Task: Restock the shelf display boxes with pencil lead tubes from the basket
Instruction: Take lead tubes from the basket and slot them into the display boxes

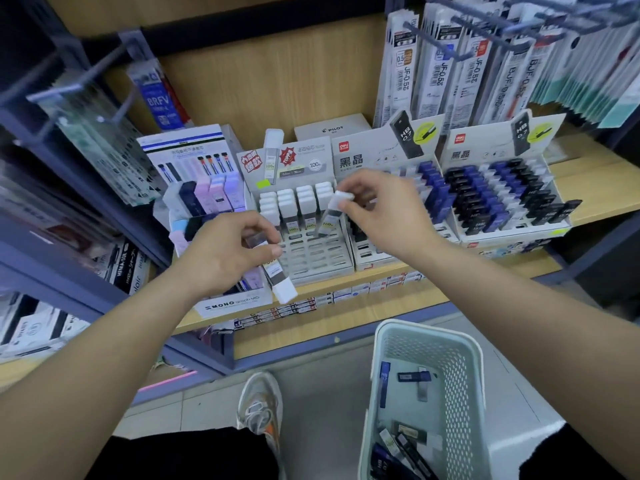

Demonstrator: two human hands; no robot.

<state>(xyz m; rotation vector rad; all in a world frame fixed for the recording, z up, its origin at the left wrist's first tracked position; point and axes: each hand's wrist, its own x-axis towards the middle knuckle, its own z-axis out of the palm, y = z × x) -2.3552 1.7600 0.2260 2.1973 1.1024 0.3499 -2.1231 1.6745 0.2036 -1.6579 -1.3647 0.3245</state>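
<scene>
My right hand (377, 209) pinches the white cap of a pencil lead tube (331, 214), its lower end down in a slot of the grey display box (313, 261) on the shelf. Rows of white-capped tubes fill that box's back slots; the front slots are empty. My left hand (228, 251) grips another white-capped tube (277, 275), cap pointing down toward the shelf edge. A pale green basket (464, 362) stands on the floor at lower right with several dark and clear tubes in its bottom.
Two white boxes (498, 195) of black and blue tubes stand to the right. A pastel tube display (211, 195) and a MONO box (232, 303) sit on the left. Refill packs hang on hooks (450, 64) above. A shoe (259, 403) is on the floor.
</scene>
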